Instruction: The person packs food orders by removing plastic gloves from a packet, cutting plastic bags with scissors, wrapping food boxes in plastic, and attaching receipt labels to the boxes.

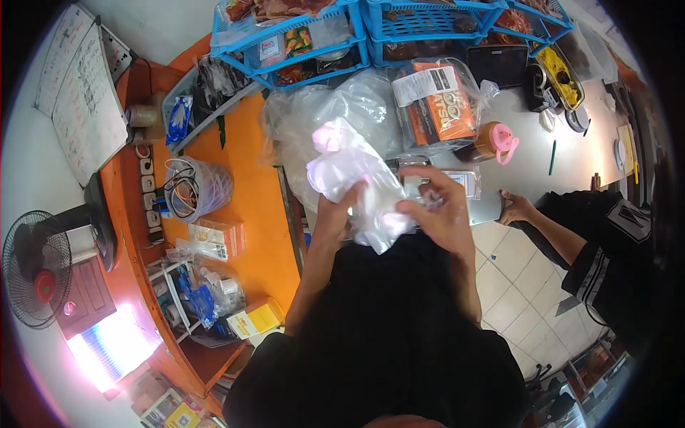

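Note:
A clear plastic bag (371, 192) with whitish and pale pink contents is held up in front of my chest. My left hand (339, 214) grips its lower left side, with the thumb on the plastic. At its right side my right hand (439, 207) has curled fingers around crumpled clear plastic. Behind the bag lies a heap of clear plastic bags (364, 100). An orange package with a white label (439, 107), wrapped in clear plastic, rests just beyond my right hand.
Blue baskets (285, 43) line the back. A bottle with a pink lid (499, 140) lies right on the metal table (524, 167). A co-worker's hand (515, 207) touches that table's edge. A mesh bin with cables (203, 189) and small boxes (217, 239) stand left.

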